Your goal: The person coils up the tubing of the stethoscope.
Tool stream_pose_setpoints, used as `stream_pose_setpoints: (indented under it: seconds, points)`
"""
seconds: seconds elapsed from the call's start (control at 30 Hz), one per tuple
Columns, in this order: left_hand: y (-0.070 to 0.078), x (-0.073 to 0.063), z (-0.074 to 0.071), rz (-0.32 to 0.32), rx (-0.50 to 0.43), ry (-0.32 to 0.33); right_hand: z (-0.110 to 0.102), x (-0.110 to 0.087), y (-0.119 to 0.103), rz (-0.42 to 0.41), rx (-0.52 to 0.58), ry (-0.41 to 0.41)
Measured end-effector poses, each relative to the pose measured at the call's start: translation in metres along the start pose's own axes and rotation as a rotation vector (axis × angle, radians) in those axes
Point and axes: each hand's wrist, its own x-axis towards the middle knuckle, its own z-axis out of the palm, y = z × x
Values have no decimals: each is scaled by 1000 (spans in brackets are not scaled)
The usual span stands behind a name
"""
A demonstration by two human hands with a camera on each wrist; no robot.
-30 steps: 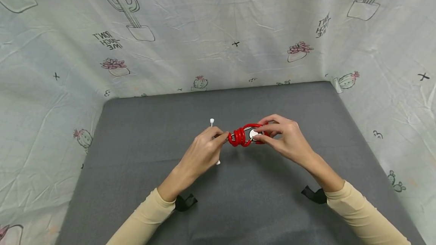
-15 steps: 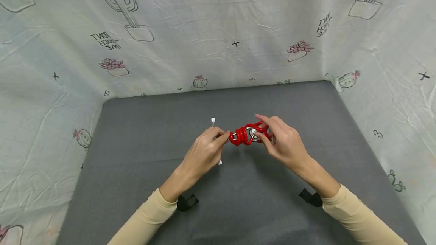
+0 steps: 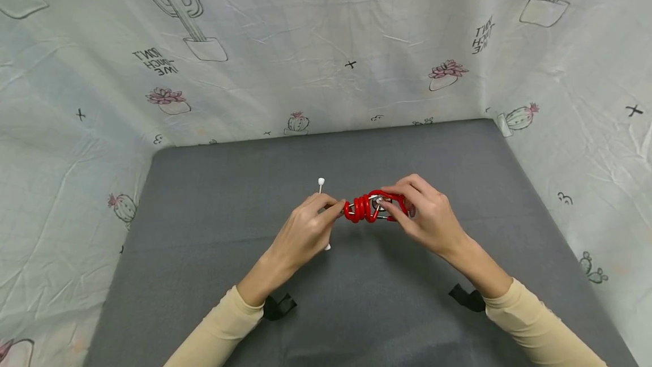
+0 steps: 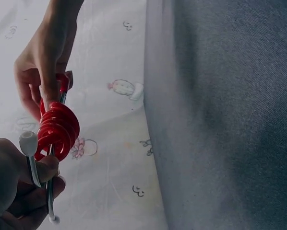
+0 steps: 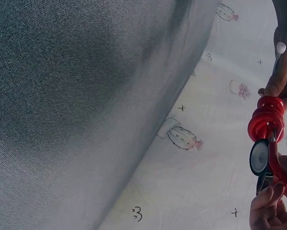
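A stethoscope has its red tubing (image 3: 363,209) wound in several coils round its metal ear tubes. My left hand (image 3: 308,228) pinches the ear tubes just left of the coils. One white ear tip (image 3: 321,181) sticks out beyond that hand, and the other shows below it. My right hand (image 3: 432,214) grips the other end, fingers on a red loop and thumb near the chest piece. In the right wrist view the round chest piece (image 5: 259,157) hangs beside the tubing, partly behind the right fingers (image 5: 264,201). The left wrist view shows the coils (image 4: 59,127) between both hands.
A grey cloth-covered table (image 3: 229,186) lies under the hands. Pale curtains (image 3: 326,44) printed with cacti stand behind it and at both sides. A black strap (image 3: 279,306) hangs at the left wrist, another strap (image 3: 467,297) at the right.
My right fingers lifted and spread at the red loop, then came back together over it. The chest piece turned from face-on to tilted. My left hand keeps its hold, shifting slightly right.
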Motion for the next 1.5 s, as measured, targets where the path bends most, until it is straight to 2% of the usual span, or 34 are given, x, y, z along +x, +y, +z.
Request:
stream_pose_setpoints:
  seconds: [0.13, 0.27, 0.47, 0.7, 0.93, 1.07, 1.2, 1.33, 1.4, 1.5]
  points:
    - [0, 0, 0, 5, -13, 22, -4, 0, -2, 23, 20, 18]
    - [-1, -1, 1, 0, -16, 32, -6, 0, -3, 37, -1, -7]
    - [-1, -2, 2, -10, -13, 22, -7, -3, -3, 57, -24, -43]
    - [-1, -4, 5, -22, -1, 8, -7, -4, -3, 34, -17, -33]
    - [4, -3, 5, -11, 31, -6, -5, -4, -11, 117, -4, -9]
    - [5, -3, 5, -18, 38, -9, -2, -4, -11, 77, 35, 13]
    - [4, -3, 6, -4, 49, 8, 3, -4, -10, -23, 68, 48]
    - [3, -4, 5, 9, 62, 18, 6, -4, -9, -107, 56, 77]
    - [2, -4, 4, 1, 51, 15, 6, -5, -9, -103, 58, 64]
    - [1, -5, 3, -23, 21, 5, 5, -6, -7, -42, 60, 28]
